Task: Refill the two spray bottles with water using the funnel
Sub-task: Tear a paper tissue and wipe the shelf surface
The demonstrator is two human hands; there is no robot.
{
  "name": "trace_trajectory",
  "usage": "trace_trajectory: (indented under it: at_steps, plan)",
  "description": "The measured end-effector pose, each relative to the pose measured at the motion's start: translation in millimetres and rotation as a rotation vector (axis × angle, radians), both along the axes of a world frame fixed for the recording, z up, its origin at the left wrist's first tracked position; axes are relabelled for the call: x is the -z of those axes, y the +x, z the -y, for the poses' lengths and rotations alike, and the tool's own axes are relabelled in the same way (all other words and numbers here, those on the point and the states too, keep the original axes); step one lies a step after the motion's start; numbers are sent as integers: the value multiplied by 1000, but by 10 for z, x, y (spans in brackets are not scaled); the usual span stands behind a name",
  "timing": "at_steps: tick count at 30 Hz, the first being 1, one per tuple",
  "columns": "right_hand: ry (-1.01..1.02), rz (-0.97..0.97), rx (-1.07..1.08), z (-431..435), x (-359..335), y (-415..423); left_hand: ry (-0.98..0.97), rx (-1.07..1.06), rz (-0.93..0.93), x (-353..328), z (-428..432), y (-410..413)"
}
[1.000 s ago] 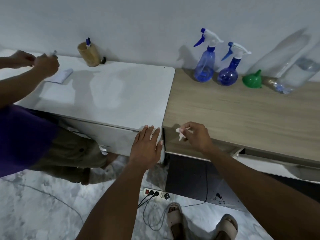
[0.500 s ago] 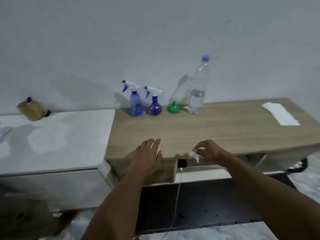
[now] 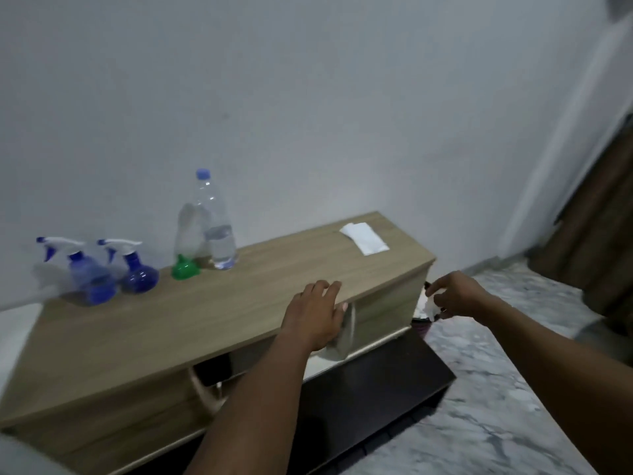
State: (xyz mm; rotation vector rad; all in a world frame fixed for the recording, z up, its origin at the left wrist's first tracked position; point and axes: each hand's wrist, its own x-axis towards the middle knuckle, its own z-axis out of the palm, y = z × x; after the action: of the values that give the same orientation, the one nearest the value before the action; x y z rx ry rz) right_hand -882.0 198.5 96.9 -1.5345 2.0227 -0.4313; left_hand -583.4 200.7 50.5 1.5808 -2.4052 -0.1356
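Wooden cabinet point(image 3: 239, 303), two spray bottles point(image 3: 90, 282), one funnel point(image 3: 185, 269)

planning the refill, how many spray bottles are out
2. The taller spray bottle stands far left on the cabinet; the rounder spray bottle just right of it, beside the green funnel. None seem hidden.

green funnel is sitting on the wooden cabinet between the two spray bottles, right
No. The head view shows the green funnel on the wooden cabinet, but to the right of both the larger spray bottle and the round spray bottle, beside the water bottle.
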Motion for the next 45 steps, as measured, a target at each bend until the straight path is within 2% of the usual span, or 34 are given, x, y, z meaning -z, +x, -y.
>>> trace_trajectory:
  at_steps: [8,22,26,33,41,43,45]
  plan:
    - [-86,63,124,279,-136,-906,69,133,16,-136,676,-1135]
    - [-73,27,106,2043,-85,-2256,223,220,-45,-137,2757,-2861]
    - [-40,42,129,2455,-10,-2667,246,255,-4,-67,3146,-3265]
    - [-6,91,80,3469,369,-3360,303,153,-75,184,3884,-3869]
    - [126,132,-113,4702,1037,-4093,446,-119,-162,622,4721,-4653]
    - [168,134,-160,4941,1207,-4248,474,-188,-227,685,4866,-4877]
    - [196,134,-195,5155,1365,-4360,525,-297,-378,757,4976,-5084]
